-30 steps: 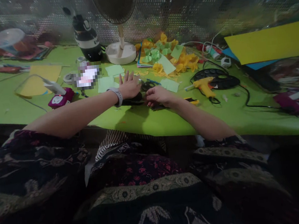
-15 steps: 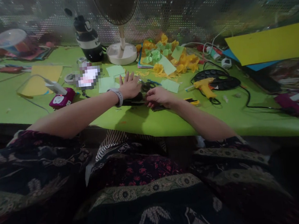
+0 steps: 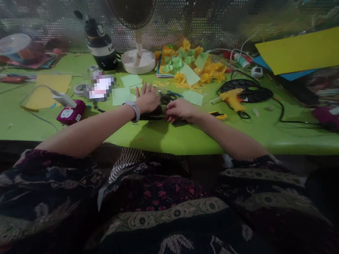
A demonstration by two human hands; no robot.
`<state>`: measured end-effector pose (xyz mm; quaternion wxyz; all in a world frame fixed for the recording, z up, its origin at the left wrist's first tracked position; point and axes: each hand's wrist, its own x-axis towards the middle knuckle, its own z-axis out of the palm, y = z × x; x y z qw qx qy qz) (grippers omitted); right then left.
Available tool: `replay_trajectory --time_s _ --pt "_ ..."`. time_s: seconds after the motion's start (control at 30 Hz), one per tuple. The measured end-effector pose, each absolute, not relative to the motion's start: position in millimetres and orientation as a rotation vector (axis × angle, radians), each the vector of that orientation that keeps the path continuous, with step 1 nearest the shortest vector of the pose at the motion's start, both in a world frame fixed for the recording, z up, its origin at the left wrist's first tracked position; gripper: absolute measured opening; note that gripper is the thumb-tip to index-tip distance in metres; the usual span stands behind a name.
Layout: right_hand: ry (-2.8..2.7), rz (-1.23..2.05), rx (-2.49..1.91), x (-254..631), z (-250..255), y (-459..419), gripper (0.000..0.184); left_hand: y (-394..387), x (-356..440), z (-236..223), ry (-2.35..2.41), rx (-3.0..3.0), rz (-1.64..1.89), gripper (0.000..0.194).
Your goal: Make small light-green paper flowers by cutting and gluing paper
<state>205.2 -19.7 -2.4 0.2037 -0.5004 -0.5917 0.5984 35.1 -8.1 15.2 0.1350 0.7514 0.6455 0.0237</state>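
Observation:
My left hand (image 3: 148, 100), with a pale band at the wrist, lies palm down with its fingers spread. Beneath it a dark, flat thing (image 3: 150, 117) shows only in part. Just to the right, my right hand (image 3: 180, 110) has its thumb and fingers pinched together at that dark thing's end; whatever sits between the fingertips is too small and dim to make out. Between and beyond the hands are dark loops (image 3: 167, 98), perhaps scissor handles. A green paper square (image 3: 193, 97) lies past my right hand, and more green squares (image 3: 122, 96) lie left of my left fingers.
Right of my right forearm lie a yellow-handled cutter (image 3: 218, 115), a yellow glue gun (image 3: 233, 99) and a black tray with hollows (image 3: 256, 90). Behind are orange and green paper flowers (image 3: 212, 73), a fan base (image 3: 148, 63) and a bottle (image 3: 101, 49). A purple power adapter (image 3: 71, 111) stands left.

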Motion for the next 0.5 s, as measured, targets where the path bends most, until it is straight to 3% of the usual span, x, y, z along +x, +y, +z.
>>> replay_trajectory --time_s 0.27,0.5 --pt "-1.724 1.622 -1.407 205 -1 -20 0.020 -5 34 11 1.864 2.196 0.092 0.062" --pt "-1.837 1.053 -1.372 214 -2 -5 0.011 -2 35 7 1.820 2.352 0.167 0.059"
